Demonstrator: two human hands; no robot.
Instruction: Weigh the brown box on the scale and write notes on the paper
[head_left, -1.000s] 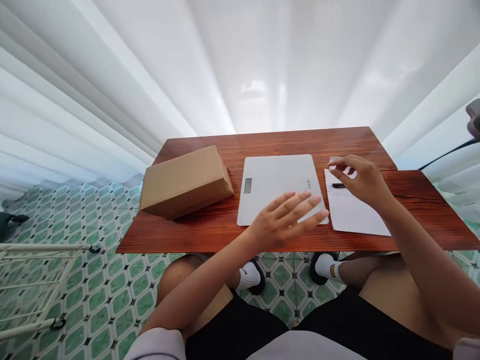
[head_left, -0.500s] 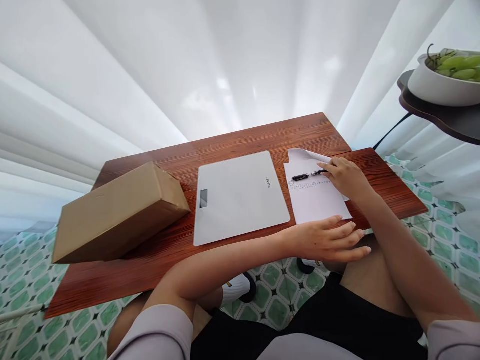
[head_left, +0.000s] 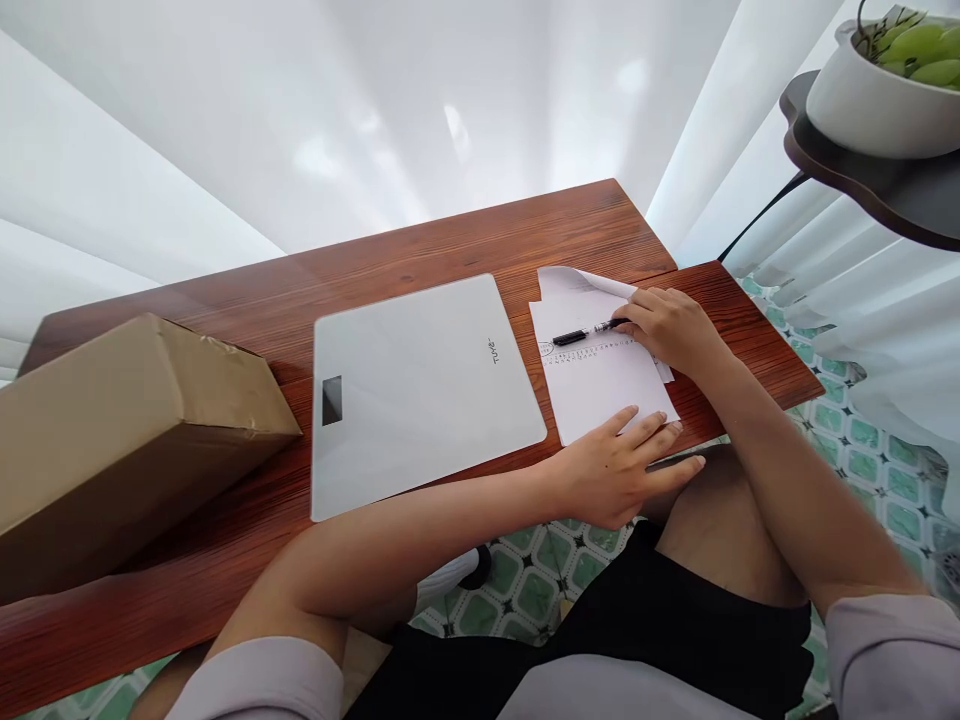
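A seated person works at a reddish-brown wood-grain table (head_left: 420,240) set against white pleated curtains (head_left: 225,150), above a floor of green-and-white patterned tiles (head_left: 847,430). At right, a dark shelf (head_left: 877,185) carries one white bowl (head_left: 862,100) of green grapes (head_left: 926,45).

On the table lie one white digital scale (head_left: 420,390), flat, with a small dark display window near its left edge and a short grey brand mark near its right edge, too small to read; one brown cardboard box (head_left: 127,430), taped, at the left; and one sheet of white paper (head_left: 600,375) just right of the scale, its far corner curled up. A printed line of small characters crosses the paper; it cannot be read.

One black pen (head_left: 581,335) rests on the upper part of the paper. The right hand (head_left: 671,325) has its fingertips closed on the pen's right end. The left hand (head_left: 622,470) lies flat with fingers spread, holding nothing, its fingertips pressing the paper's near edge at the table's rim
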